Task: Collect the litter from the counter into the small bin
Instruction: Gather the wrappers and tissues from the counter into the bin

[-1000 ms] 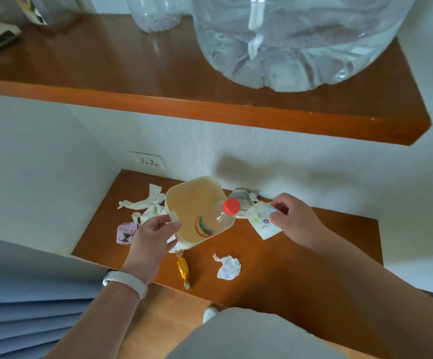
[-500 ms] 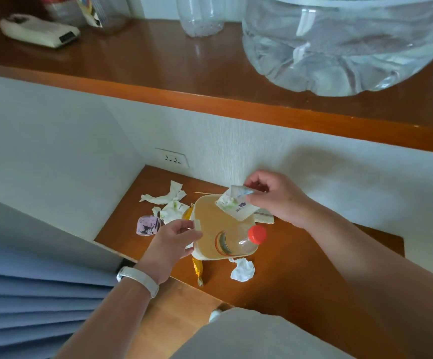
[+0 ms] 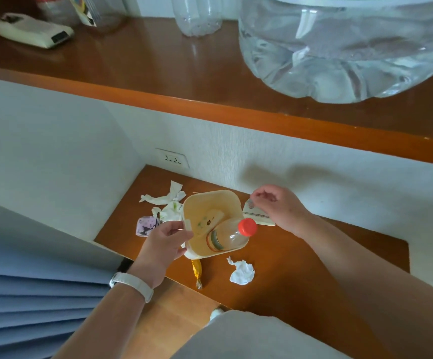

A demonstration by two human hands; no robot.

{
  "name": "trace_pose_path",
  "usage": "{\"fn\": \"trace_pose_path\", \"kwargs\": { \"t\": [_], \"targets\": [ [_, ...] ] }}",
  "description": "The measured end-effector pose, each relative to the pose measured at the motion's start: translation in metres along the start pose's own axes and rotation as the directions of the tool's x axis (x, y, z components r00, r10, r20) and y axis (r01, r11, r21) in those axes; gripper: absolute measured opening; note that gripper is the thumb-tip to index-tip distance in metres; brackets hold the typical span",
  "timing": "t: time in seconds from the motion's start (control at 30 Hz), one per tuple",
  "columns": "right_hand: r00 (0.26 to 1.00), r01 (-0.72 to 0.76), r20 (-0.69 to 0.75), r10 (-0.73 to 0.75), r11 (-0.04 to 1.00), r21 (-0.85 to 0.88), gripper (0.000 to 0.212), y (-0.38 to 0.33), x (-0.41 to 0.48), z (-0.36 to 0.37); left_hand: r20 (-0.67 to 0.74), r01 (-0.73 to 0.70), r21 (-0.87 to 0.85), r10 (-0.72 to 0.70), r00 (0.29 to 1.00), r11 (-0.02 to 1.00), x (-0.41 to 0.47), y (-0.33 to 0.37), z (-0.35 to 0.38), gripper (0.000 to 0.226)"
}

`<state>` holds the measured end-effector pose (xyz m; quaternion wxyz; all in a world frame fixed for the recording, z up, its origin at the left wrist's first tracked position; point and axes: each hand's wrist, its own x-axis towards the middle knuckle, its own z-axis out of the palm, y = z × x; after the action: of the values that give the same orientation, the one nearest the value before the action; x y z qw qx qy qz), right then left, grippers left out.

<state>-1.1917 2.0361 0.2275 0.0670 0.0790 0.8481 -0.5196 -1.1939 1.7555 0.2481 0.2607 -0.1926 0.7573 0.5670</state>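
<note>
1. The small bin (image 3: 211, 194), beige and square-mouthed, stands on the brown counter (image 3: 301, 268) near the back wall.
2. Inside the bin, a clear bottle with a red cap (image 3: 229, 235) leans against the near-right corner, its cap above the rim. A white printed wrapper (image 3: 208, 221) lies on the bin floor.
3. The left hand (image 3: 167, 242) grips the bin's near-left wall, thumb on the rim and fingers curled round the outside. A white wristband (image 3: 132, 282) sits on that wrist.
4. The right hand (image 3: 277, 206) hovers just right of the bin, fingers loosely curled, thumb and forefinger close together above a flat paper packet (image 3: 258, 217) on the counter. Whether they touch it cannot be told.
5. Litter left of the bin: torn white paper (image 3: 163, 196), a green-and-white wrapper (image 3: 171, 212) and a purple cartoon packet (image 3: 146, 225).
6. Litter in front of the bin: a gold sweet wrapper (image 3: 196, 270) and a crumpled white tissue (image 3: 242, 273).
7. A shelf (image 3: 132, 60) above carries a large water jug (image 3: 339, 47).
</note>
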Motion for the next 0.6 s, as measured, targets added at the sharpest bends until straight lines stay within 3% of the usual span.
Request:
{"fn": "trace_pose_path", "kwargs": {
  "t": [0.13,0.2,0.37,0.6],
  "targets": [
    [0.993,-0.110,0.002,0.114,0.959,-0.262,0.016,0.057,0.018,-0.001,-0.030,-0.011,-0.004,0.011,0.999,1.000,0.002,-0.002,0.002,0.022],
    [0.989,-0.134,0.014,0.150,0.917,-0.375,0.027,0.082,0.024,0.001,-0.035,-0.012,-0.010,0.012,0.999,1.000,0.003,-0.004,0.003,0.020],
    [0.994,-0.041,0.058,0.090,0.818,-0.573,0.056,0.115,0.034,0.014,-0.054,0.016,-0.036,-0.018,0.998,0.999,0.007,-0.005,0.003,0.019],
    [0.995,0.085,0.101,-0.010,0.631,-0.771,0.064,0.143,0.048,0.032,-0.091,0.037,-0.055,-0.042,0.995,0.998,0.013,-0.003,0.007,0.018]
  ]
}}
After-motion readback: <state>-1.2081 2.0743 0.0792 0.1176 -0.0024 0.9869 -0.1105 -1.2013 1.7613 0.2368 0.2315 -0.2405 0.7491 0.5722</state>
